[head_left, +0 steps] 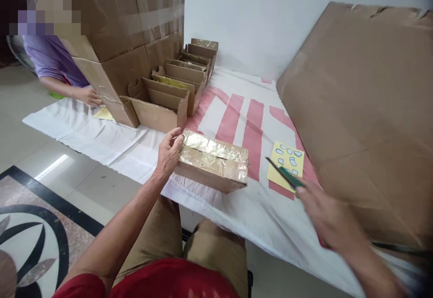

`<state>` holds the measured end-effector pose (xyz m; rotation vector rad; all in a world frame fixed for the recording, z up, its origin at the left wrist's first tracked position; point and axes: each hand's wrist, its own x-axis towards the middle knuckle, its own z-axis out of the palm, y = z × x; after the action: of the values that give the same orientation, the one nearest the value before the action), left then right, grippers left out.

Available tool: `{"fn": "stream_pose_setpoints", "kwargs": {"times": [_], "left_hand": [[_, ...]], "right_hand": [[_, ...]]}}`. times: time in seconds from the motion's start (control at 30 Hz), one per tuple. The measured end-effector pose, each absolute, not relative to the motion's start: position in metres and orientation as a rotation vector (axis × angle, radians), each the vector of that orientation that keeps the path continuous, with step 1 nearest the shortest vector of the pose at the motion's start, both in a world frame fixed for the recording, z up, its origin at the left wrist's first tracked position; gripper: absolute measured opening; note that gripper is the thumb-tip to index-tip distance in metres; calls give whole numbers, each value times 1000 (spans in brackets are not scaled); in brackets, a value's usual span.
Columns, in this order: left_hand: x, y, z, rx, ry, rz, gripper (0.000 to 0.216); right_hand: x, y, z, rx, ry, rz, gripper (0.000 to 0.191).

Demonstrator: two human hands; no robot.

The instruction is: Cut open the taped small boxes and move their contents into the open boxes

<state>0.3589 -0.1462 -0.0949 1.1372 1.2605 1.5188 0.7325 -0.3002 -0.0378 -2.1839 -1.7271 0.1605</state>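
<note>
A small taped cardboard box (216, 162) lies on the white and red sheet (237, 113) in front of me. My left hand (169, 151) grips its left end, fingers curled over the top edge. My right hand (324, 214), blurred by motion, is closed on a green-handled cutter (286, 176) whose blade points up and left, toward the box. Beneath the cutter lies a yellow sticker sheet (287, 162) with small blue-edged labels.
A row of open cardboard boxes (165, 101) runs along a big taped carton (128, 22) at the back left. A large flat cardboard sheet (365, 108) leans at the right. Another person in a purple shirt (56, 58) rests a hand (88, 95) on the sheet at far left.
</note>
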Motion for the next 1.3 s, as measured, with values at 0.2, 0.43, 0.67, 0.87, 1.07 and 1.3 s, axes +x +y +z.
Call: {"fn": "stream_pose_setpoints", "kwargs": {"times": [0.2,0.43,0.67,0.87,1.07,1.3], "left_hand": [[347,-183,-79,1365,1406,1427,39],[337,-200,-76,1455,1426,1314,39],[334,-196,-82,1277,1244,1302,65],[321,-197,-85,1203,1102,1278,49],[293,-198,-83,1270,1010,1346,33],[338,-190,-49,2470,927,925,36]], "right_hand": [[688,-317,-148,-2317,-2024,-180,47],[676,-298,-83,-1839,-1821,136,44],[616,-261,-47,-1537,-1782,212,14],[614,-278,-64,-1049,-2033,96,30],[620,-299,-46,-1083,-2366,50,36],[597,-258,-19,-1422,-2391,136,26]]}}
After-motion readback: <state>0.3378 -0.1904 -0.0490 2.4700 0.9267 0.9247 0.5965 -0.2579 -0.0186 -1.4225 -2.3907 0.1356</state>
